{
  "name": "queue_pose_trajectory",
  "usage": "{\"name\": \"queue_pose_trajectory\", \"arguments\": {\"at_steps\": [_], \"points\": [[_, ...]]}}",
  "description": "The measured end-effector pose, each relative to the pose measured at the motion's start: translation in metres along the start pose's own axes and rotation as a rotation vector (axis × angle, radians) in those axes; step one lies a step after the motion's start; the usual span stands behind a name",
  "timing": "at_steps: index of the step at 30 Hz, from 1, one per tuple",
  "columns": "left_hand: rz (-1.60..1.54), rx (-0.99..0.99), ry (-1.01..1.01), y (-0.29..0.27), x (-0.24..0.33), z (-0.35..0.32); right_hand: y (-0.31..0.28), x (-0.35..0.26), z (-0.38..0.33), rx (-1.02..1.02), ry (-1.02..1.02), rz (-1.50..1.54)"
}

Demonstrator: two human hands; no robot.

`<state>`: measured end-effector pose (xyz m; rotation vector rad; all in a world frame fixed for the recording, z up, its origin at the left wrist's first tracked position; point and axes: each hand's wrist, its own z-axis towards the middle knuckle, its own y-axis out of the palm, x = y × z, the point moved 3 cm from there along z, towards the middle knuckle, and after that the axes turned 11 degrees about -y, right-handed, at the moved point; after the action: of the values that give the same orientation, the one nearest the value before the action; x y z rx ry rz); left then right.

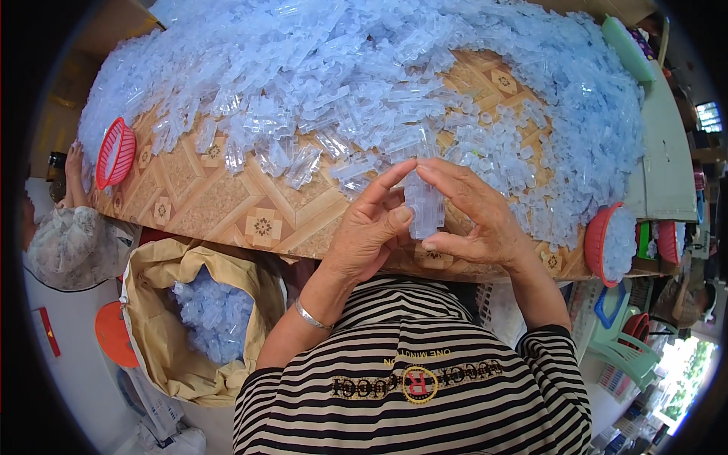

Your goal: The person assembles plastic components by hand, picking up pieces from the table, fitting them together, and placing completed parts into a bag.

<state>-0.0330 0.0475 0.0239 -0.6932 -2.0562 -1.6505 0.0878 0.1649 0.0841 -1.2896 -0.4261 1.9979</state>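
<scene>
Brown patterned desk lies bare along the near edge, to your left. Your left hand and right hand pinch a clear plastic oblong, long axis pointing away from you.

Plastic pieces: clear, glossy, smooth. Tabletop: wood-patterned (the parquet look appears printed), with a slight sheen. Sack: brown paper, matt, creased. Basket: red plastic, smooth, semi-glossy. Bracelet: silvery metal, polished. Shirt: cloth, soft-looking, matt. Chair: pale green plastic that looks smooth.
</scene>
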Motion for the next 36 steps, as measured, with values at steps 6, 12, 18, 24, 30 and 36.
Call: {"name": "queue_pose_trajectory", "arguments": {"at_steps": [6, 12, 18, 24, 30, 36], "points": [[-0.014, 0.003, -0.013, 0.007, 0.003, -0.001, 0.001, -0.001, -0.002, -0.014, -0.016, -0.045], [0.063, 0.015, -0.030, -0.001, -0.002, 0.000, 0.001, -0.002, -0.004, -0.035, -0.050, -0.088], [0.099, 0.014, -0.037, 0.005, -0.003, 0.000, 0.003, -0.004, -0.007, 0.003, -0.035, -0.119], [0.046, 0.024, -0.086, 0.011, -0.006, -0.004, 0.011, -0.004, -0.011, 0.092, -0.043, -0.149], [0.503, 0.020, 0.208, 0.023, -0.006, -0.003, 0.019, -0.003, -0.015, 0.137, -0.026, -0.200], [0.683, 0.191, 0.166, 0.017, -0.011, -0.001, 0.030, -0.003, -0.023, 0.226, -0.068, -0.232]]}}
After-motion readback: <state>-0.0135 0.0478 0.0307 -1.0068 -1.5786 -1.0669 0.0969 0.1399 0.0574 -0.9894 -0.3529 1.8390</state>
